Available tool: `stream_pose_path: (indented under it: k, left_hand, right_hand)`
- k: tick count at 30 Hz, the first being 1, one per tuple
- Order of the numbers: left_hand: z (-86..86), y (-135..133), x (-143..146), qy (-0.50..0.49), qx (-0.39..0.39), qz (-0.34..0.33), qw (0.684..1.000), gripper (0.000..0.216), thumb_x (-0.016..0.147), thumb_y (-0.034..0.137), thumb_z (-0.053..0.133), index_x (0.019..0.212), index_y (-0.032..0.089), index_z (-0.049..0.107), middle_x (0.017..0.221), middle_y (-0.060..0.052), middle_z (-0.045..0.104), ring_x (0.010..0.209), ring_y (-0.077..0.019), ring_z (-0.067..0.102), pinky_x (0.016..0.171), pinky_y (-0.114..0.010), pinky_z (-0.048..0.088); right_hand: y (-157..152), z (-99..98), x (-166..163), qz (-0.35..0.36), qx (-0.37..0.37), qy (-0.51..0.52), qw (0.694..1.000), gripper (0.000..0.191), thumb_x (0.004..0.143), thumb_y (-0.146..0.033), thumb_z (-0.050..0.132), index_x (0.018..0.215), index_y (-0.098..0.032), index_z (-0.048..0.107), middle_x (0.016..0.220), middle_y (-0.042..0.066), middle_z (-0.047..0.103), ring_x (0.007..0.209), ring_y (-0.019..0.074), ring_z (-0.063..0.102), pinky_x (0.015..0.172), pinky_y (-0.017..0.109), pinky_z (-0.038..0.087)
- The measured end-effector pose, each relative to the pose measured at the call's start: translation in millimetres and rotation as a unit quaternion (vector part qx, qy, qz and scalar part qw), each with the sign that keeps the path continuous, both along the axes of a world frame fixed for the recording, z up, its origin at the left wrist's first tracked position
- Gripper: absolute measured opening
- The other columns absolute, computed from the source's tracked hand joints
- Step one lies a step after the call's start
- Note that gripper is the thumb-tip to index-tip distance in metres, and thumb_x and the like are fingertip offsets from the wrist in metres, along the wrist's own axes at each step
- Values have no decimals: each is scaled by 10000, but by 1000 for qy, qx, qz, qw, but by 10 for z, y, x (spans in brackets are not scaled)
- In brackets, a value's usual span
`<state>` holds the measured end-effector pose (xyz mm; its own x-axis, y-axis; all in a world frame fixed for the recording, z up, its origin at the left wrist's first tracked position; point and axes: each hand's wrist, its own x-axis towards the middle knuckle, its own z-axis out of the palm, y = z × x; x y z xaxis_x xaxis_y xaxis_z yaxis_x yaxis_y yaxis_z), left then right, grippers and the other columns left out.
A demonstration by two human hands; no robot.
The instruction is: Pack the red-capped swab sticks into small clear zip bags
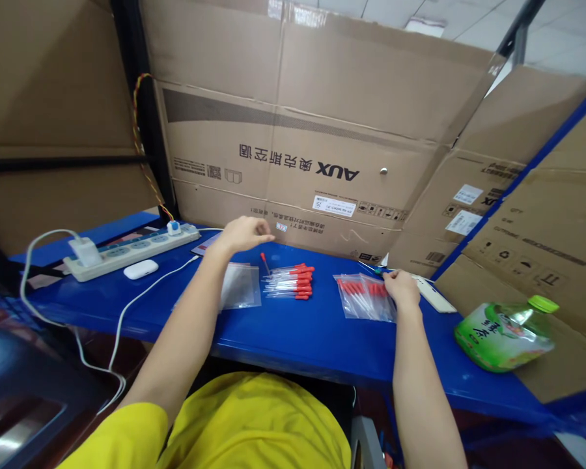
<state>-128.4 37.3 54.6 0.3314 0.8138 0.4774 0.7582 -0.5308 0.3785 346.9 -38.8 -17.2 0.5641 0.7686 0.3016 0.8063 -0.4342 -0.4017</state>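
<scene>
My left hand (247, 233) hovers over the back of the blue table, thumb and fingers apart and nothing between them. Just below it, a single small red-handled screwdriver (263, 258) is tilted, its thin shaft pointing down. A row of similar red-handled screwdrivers (303, 283) lies beside it, handles to the right. My right hand (401, 286) is closed around what looks like a thin screwdriver (371, 268) with a dark green handle; the fingertips partly hide it. Against that hand lie clear plastic bags (366, 306) with red-handled pieces inside.
Flat clear bags (241, 286) lie under my left forearm. Further left are a power strip (137, 247), a white earbud case (140, 269) and loose cables. A green-labelled bottle (505, 335) and a pale flat card-like piece (434, 295) are at right. Cardboard (297, 130) walls the back.
</scene>
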Motion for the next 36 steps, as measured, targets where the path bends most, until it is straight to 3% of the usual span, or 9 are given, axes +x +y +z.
stream_pose_path:
  k: [2,5,12,16,23,28,31,34,36]
  left_hand:
    - [-67,47,-271,32,-111,21,993,366,655,515,883,899,255,802,886,-30,810,774,-219,695,655,-259,408]
    - [-225,79,-444,99,-299,17,949,513,444,478,964,881,260,808,813,-22,791,753,-233,691,675,-266,441]
    - [-412,112,-274,89,-337,-79,934,389,446,487,891,723,249,756,707,-1,714,689,-202,627,650,-271,430]
    - [-385,130,-353,73,-280,-44,956,322,490,441,842,676,240,673,674,18,666,673,-180,583,639,-264,390]
    - [-264,101,-491,-95,-140,-12,985,356,625,486,817,770,218,633,723,-14,672,687,-180,589,652,-290,415]
    - [-154,2,-168,-135,-25,-56,989,350,699,447,833,886,207,660,785,-22,727,733,-188,643,717,-297,451]
    - [-135,-48,63,-116,30,-101,988,326,766,408,816,974,218,653,809,-5,736,735,-175,640,742,-292,436]
    - [-159,-100,227,-108,84,-124,983,247,834,362,765,997,225,639,864,-4,729,775,-177,642,761,-290,430]
    - [-187,-127,290,-97,113,-120,981,158,858,304,721,939,225,610,881,-11,711,819,-190,643,791,-300,431]
  right_hand:
    - [3,18,-69,0,18,-2,1000,269,922,-370,627,986,-208,832,987,197,787,975,337,738,842,395,521]
    - [-6,63,-169,-15,62,-6,998,258,926,-331,610,994,-211,828,960,183,787,939,315,731,828,376,511]
    - [-83,173,-429,22,132,-13,991,247,952,-267,576,998,-187,805,890,154,776,861,265,702,768,329,457]
    - [-90,211,-614,61,136,-19,989,245,981,-274,555,1017,-195,785,918,134,780,845,246,693,751,315,432]
    - [-65,216,-919,155,209,-6,966,223,985,-293,551,1006,-201,753,906,97,788,828,235,693,766,297,446]
    - [-83,324,-1371,312,291,3,904,261,1034,-358,523,1073,-214,737,914,66,777,809,224,686,810,311,480]
    - [-78,507,-1801,415,305,-31,857,305,1049,-372,554,1275,-231,703,1093,78,771,977,243,682,902,338,502]
    - [-19,645,-2230,466,300,-69,829,370,1061,-400,576,1386,-242,655,1256,89,735,1185,277,622,995,370,494]
    - [47,649,-2443,470,281,-98,831,308,1056,-390,593,1300,-238,702,1227,96,740,1168,294,608,987,383,492]
